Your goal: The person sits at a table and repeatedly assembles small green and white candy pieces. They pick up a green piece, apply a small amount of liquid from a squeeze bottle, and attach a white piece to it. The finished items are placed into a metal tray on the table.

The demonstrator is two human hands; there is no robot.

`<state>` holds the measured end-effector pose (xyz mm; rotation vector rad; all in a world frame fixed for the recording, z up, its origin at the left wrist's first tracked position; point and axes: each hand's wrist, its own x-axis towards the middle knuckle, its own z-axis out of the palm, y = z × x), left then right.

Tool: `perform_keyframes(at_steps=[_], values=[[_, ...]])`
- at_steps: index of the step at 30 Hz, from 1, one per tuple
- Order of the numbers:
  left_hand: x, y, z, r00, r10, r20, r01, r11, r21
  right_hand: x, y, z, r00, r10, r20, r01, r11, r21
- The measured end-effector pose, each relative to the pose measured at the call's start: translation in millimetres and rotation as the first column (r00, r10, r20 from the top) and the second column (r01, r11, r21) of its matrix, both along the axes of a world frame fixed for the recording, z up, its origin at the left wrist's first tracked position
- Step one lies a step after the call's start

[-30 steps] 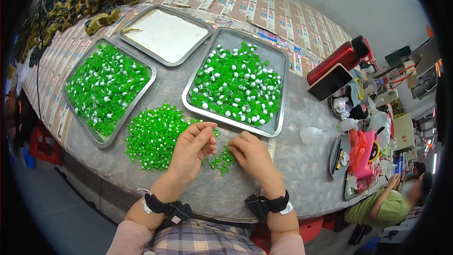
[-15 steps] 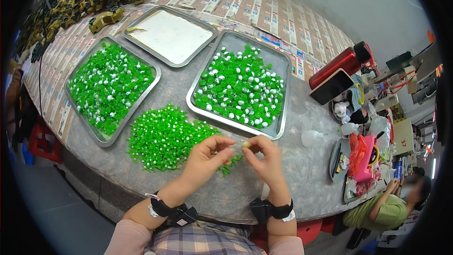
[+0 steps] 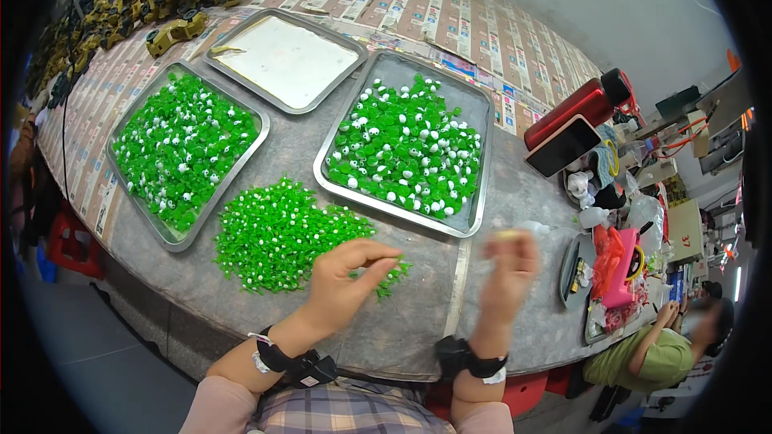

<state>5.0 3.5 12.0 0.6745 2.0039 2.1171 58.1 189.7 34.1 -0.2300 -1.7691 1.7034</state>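
Note:
My left hand [image 3: 342, 281] hovers at the right edge of a loose pile of small green and white plastic pieces [image 3: 281, 237]. Its thumb and forefinger come together in a pinch; whatever lies between them is too small to make out. Off to the right, my right hand [image 3: 511, 269] is raised over the grey tabletop and smeared by motion, with a pale yellowish spot at its fingertips. Beyond the hands stands a metal tray [image 3: 326, 177] of green pieces with white, dotted eye-like balls. A second metal tray [image 3: 261, 141] at the left holds similar pieces.
A metal tray with a white bottom [image 3: 297, 64] stands at the back. Olive toy vehicles [image 3: 177, 32] are heaped at far left. A red bottle [image 3: 575, 108], a phone [image 3: 565, 146] and a pink holder [image 3: 622, 281] stand at right. A co-worker [image 3: 655, 354] sits beyond.
My right hand has moved away to the right from my left hand and is now blurred. The left hand stays nearly in place, its fingertips closer together.

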Motion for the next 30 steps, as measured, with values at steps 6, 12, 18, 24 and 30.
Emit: perform_keyframes(at_steps=[6, 12, 18, 24, 30], values=[[-3, 2, -6, 0.838, -0.198, 0.508, 0.016, 0.94, 0.34, 20, 84, -3, 0.767, -0.632, -0.112, 0.632, 0.715, 0.299], [2, 6, -10, 0.785, -0.31, 0.536, 0.075, 0.907, 0.415, 34, 127, -69, 0.832, -0.369, 0.414, 0.195, 0.894, 0.404], [0, 4, -17, 0.707, -0.356, 0.611, 0.079, 0.899, 0.431, 12, 51, 2, 0.961, -0.216, 0.174, 0.208, 0.976, 0.061], [-2, 8, -14, 0.628, -0.389, 0.674, 0.05, 0.885, 0.464, 18, 1, 28, 0.954, -0.292, -0.063, 0.298, 0.941, 0.157], [-2, 7, -16, 0.602, -0.408, 0.686, 0.04, 0.874, 0.485, 10, -31, 27, 0.959, -0.268, -0.096, 0.278, 0.955, 0.105]])
